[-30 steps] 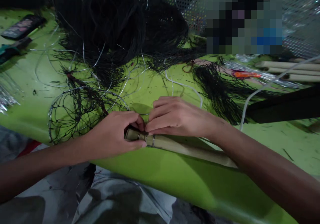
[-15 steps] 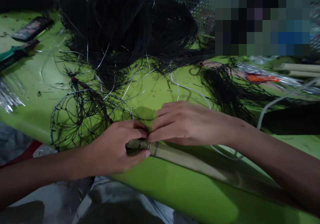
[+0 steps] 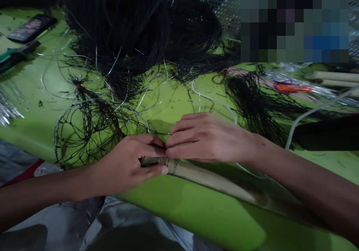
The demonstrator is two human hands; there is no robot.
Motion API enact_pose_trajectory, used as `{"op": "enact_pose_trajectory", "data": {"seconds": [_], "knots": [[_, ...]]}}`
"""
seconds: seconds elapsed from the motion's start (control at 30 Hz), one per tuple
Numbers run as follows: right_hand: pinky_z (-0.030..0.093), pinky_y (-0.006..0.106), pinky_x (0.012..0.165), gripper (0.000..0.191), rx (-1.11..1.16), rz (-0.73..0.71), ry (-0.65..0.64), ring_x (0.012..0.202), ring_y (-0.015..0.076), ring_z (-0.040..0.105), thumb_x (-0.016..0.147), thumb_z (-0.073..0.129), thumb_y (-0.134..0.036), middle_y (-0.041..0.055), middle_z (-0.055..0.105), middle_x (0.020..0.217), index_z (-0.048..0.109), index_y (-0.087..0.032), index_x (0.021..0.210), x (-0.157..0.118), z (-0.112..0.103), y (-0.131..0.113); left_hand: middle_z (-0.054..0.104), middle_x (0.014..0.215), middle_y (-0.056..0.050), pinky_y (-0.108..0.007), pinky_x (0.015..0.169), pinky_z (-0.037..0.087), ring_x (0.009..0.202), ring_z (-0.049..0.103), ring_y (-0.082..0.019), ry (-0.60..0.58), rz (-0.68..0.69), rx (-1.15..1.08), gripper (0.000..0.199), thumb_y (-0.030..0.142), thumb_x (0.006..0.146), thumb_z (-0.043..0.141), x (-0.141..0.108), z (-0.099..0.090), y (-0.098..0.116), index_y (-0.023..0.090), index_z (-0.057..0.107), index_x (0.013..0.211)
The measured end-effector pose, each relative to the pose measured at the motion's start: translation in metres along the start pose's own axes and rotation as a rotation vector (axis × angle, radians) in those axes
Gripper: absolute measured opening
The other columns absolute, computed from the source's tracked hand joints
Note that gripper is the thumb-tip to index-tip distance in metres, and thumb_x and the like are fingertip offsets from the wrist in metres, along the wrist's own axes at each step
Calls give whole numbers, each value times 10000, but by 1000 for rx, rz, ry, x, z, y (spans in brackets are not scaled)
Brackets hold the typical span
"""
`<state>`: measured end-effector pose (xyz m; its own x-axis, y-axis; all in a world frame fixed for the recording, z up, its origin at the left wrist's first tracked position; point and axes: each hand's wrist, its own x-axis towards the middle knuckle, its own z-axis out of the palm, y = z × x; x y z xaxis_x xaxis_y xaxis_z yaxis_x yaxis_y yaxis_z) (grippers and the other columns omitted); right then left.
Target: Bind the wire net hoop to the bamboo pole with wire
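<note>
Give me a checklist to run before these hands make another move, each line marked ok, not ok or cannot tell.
1. Left hand holding the pale pole near its end: ok.
2. Metal wire bands around the pole visible beside the left thumb: ok.
3. What the right hand pinches: cannot tell, its fingertips are hidden.
4. Bands tight: cannot tell from this view.
5. White cord clear of the right arm: not ok, it passes behind the hand and forearm in view.
6. Green-handled tool in sight: ok, lying near the phone.
</note>
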<state>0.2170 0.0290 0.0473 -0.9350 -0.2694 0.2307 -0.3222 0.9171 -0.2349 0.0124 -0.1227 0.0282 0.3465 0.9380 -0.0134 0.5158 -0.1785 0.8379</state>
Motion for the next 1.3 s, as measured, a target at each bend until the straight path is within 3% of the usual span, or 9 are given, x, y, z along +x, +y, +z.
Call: {"op": "enact_pose_trajectory", "data": {"seconds": [0.27,0.43,0.63,0.83,1.03,1.13,1.3], "knots": [[374,302,774,299,-49,11,34,884,118,587,1090,442,-253,5,692,876,708,-177,978,1,6,-8,768,1054,0,-284,876,547,972,727,-163,10,-85,-46,116,317,907,774,0,1,2,248,800,997],[354,284,732,256,102,66,128,796,93,590,1067,515,-288,5,689,844,717,-176,957,-4,19,-5,732,964,5,-302,774,548,876,696,-182,121,-173,-18,301,383,826,822,-2,4,3,218,663,1022],[385,264,763,243,174,75,145,849,83,640,1059,538,-304,15,730,921,728,-177,975,-6,26,2,685,1038,-6,-299,872,537,972,657,-169,152,49,-3,217,334,910,769,-4,6,-4,232,650,1060],[396,238,760,182,320,139,189,793,74,618,1015,622,-301,3,717,850,747,-179,964,-8,29,3,731,1010,6,-249,862,555,944,698,-138,189,93,-22,202,243,877,808,-2,6,-3,223,696,1045],[386,210,713,99,394,257,227,743,64,585,942,715,-259,-30,676,759,753,-186,886,-7,29,-4,767,1019,-4,-194,808,570,877,741,-103,206,189,45,149,183,935,747,-3,8,-1,230,766,1076],[399,186,703,36,485,320,166,714,42,590,906,735,-205,-46,694,786,763,-184,914,-4,21,-7,763,967,1,-173,754,562,822,737,-90,196,196,55,115,183,938,749,-2,9,1,228,783,1038],[459,149,724,134,825,398,6,757,34,637,943,664,-175,-8,741,892,766,-133,1018,0,12,-6,778,921,8,-230,746,545,806,733,-105,229,278,186,78,217,999,680,-1,10,1,226,752,971]]}}
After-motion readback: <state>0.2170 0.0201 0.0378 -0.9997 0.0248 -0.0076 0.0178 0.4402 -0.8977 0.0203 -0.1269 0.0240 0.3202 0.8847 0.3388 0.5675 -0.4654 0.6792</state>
